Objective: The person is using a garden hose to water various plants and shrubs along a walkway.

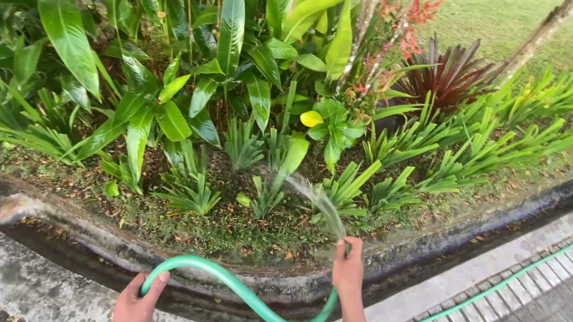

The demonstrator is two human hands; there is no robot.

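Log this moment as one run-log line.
left hand: grips green hose | right hand: holds hose end | water spray: onto garden bed plants

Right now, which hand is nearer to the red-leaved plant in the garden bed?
Right. The right hand grips the hose near its spraying end, below and left of the red-leaved plant. The left hand holds the hose much farther left, at the bottom edge.

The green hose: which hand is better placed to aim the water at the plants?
The right hand: it grips the green hose at its spraying end. The left hand only holds the loop further back.
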